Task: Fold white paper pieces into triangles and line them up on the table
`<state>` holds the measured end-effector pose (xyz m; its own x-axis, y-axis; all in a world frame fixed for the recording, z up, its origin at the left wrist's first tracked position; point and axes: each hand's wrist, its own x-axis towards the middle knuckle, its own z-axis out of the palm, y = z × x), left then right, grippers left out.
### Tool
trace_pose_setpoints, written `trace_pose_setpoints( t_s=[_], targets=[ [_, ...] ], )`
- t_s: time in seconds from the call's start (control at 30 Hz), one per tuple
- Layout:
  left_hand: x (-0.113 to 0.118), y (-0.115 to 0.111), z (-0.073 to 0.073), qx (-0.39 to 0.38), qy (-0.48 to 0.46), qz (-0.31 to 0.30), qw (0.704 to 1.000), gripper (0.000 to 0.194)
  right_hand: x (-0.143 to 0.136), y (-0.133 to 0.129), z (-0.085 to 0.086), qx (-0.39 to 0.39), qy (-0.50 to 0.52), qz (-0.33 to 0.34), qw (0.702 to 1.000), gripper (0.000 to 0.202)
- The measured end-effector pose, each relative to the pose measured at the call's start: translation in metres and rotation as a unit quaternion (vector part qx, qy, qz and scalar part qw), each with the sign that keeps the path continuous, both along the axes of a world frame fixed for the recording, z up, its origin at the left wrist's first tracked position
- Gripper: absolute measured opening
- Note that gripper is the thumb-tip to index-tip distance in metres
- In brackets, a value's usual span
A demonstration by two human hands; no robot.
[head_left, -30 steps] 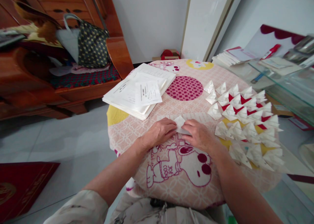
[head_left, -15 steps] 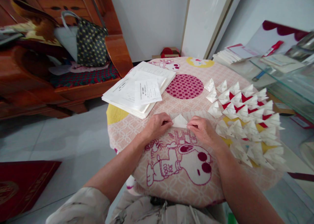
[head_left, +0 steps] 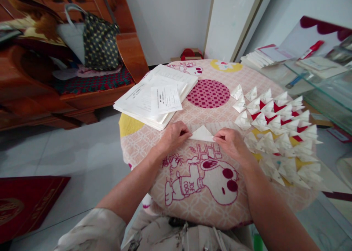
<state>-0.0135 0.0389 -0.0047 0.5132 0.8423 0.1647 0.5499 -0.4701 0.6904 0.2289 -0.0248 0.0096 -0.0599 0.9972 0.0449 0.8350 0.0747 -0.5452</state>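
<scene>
The folded paper (head_left: 202, 134) lies between the two grips, left hand (head_left: 176, 133) and right hand (head_left: 228, 139), each pinching one end just above or on the worktop (head_left: 156, 185); likely light and easily creased, it suits fingertip holds at those ends

ends of white paper strip with folded peak (head_left: 202, 134): hidden under fingertips of left hand (head_left: 176, 136) and right hand (head_left: 230, 142). print on stacked white paper sheets (head_left: 140, 95): too small to read. folded white paper pieces (head_left: 265, 142): overlapping, partly hiding one another. dark red flat panel (head_left: 30, 207): cut off by left edge, gold lettering blurred. glossy brown wooden bench (head_left: 96, 100): cut off by left edge. green object (head_left: 257, 242): cut off by bottom edge.
</scene>
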Motion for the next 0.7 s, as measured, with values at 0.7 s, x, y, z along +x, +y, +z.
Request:
trace_pose_setpoints(
  t_s=[0.7],
  targets=[
    [-0.0003, -0.0039, -0.0070, 0.052, 0.024, -0.020, 0.998, 0.015, -0.0026, 0.0024, 0.0043, -0.051, -0.022, -0.049, 0.997, 0.018]
  ],
)
